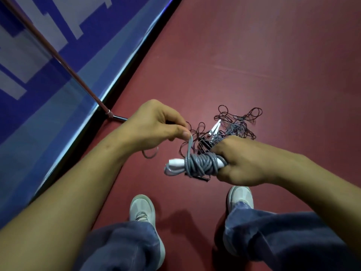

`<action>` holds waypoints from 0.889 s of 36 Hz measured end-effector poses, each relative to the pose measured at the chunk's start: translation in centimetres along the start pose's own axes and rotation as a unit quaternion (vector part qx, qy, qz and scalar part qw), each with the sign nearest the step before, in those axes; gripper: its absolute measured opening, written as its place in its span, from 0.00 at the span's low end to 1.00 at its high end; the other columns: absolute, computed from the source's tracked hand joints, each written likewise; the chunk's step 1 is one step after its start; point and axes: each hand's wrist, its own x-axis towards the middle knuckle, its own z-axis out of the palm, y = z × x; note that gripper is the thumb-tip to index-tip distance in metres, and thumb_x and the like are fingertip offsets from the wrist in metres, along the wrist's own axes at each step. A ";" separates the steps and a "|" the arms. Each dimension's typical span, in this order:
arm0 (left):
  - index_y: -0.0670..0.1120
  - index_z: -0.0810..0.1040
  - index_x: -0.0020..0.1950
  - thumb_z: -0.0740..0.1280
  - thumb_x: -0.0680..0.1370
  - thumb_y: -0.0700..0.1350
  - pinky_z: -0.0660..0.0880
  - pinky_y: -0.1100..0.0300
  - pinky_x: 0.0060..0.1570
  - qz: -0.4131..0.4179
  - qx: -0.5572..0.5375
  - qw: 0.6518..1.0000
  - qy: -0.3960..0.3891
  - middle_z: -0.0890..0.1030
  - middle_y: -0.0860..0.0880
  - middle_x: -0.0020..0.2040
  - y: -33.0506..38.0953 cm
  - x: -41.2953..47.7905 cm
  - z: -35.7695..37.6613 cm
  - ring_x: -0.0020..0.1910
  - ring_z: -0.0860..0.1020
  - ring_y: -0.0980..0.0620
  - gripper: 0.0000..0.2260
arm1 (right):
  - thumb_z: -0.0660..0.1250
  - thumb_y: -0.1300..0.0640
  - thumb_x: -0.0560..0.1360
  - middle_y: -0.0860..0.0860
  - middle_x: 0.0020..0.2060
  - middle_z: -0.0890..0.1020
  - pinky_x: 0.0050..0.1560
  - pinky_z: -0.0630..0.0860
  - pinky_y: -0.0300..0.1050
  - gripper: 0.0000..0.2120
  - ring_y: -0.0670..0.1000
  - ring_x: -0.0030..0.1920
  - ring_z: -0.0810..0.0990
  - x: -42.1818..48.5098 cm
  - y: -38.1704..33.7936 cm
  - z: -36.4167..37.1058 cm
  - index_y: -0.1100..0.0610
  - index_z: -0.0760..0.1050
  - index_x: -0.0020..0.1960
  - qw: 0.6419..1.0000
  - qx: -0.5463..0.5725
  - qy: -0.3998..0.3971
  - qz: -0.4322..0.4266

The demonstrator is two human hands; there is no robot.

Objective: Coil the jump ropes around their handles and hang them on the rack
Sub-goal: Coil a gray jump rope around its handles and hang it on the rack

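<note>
My right hand (240,163) grips a pair of white handles (175,165) with grey rope (201,163) coiled tightly around them. My left hand (154,124) pinches the free end of that grey rope between thumb and fingers, just above the coil's left side. Behind my hands, a tangled pile of jump ropes (236,124) lies on the red floor, with dark thin cords, grey cord and another pair of white handles (214,128) sticking out of it. Black handles (204,140) lie partly hidden behind the coil.
A metal pole (58,57) slants down to a foot (117,117) at the floor's edge, by a blue and white wall panel (48,90) on the left. My two grey shoes (143,212) stand on the red floor (254,55) below my hands.
</note>
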 end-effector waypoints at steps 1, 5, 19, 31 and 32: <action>0.52 0.87 0.37 0.78 0.71 0.44 0.75 0.60 0.37 -0.003 -0.034 0.999 0.002 0.83 0.49 0.32 -0.2 -0.1 0.1 0.32 0.77 0.57 0.04 | 0.70 0.62 0.71 0.52 0.25 0.75 0.24 0.66 0.47 0.13 0.49 0.24 0.69 -0.1 0.0 -0.2 0.55 0.69 0.32 0.998 0.064 0.010 -0.007; 0.44 0.82 0.37 0.74 0.75 0.53 0.65 0.58 0.32 -0.034 -0.144 0.989 -0.020 0.73 0.38 0.31 0.1 -0.7 1.5 0.31 0.70 0.48 0.14 | 0.71 0.70 0.71 0.48 0.25 0.71 0.26 0.63 0.44 0.18 0.48 0.25 0.67 -0.3 -0.1 -1.5 0.53 0.72 0.30 0.951 0.289 0.108 0.011; 0.43 0.68 0.32 0.65 0.79 0.47 0.65 0.56 0.30 -0.110 0.209 0.971 -0.041 0.69 0.50 0.28 1.9 -0.7 3.6 0.28 0.66 0.48 0.17 | 0.62 0.56 0.69 0.54 0.32 0.79 0.31 0.70 0.45 0.04 0.58 0.33 0.76 1.7 1.9 0.3 0.56 0.72 0.38 0.955 0.009 0.201 0.216; 0.53 0.79 0.40 0.68 0.80 0.52 0.77 0.51 0.40 0.005 0.387 0.919 -0.081 0.71 0.51 0.33 1.8 0.0 2.5 0.38 0.77 0.40 0.09 | 0.62 0.54 0.73 0.53 0.33 0.76 0.34 0.68 0.43 0.08 0.56 0.33 0.73 1.3 2.9 -0.4 0.57 0.70 0.39 0.964 -0.040 0.059 0.255; 0.52 0.74 0.35 0.67 0.80 0.52 0.76 0.51 0.39 0.018 0.387 0.919 -0.080 0.70 0.52 0.32 1.7 -0.1 2.7 0.37 0.76 0.40 0.14 | 0.62 0.54 0.72 0.53 0.33 0.76 0.34 0.68 0.43 0.07 0.56 0.33 0.73 1.2 3.0 -0.4 0.57 0.70 0.39 0.964 -0.029 0.062 0.258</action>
